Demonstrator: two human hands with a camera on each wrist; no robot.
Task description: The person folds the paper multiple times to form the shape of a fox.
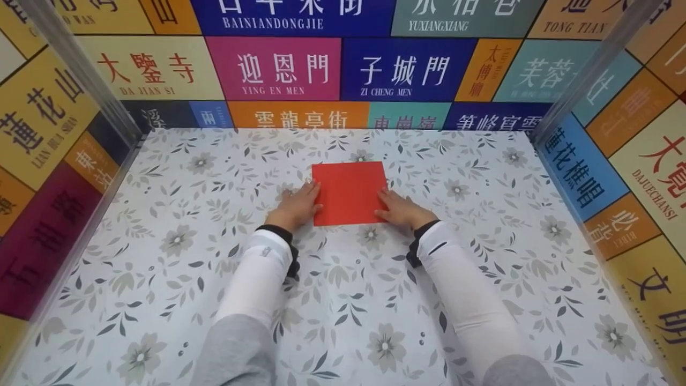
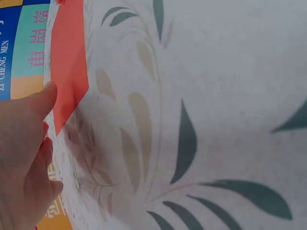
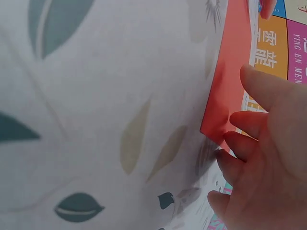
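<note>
My L hand [image 1: 295,207] & R hand [image 1: 405,209], both relaxed & not gripping, touch opp. side edges of the red paper [image 1: 351,193], which lies on the desk [image 1: 482,166] btwn them, approx. equally near each.

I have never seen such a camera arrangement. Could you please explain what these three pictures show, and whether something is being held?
There is no machine: these are a person's two bare hands. The head picture comes from a camera worn on the head, looking forward and down. The other two come from cameras on the wrists, each looking at that hand's work. On the white floral surface lies a red sheet. The left hand is at its left edge, the right hand at its right edge. The fingers are not curled around it, so it seems touched rather than held. Behind is a colourful printed wall.
</note>
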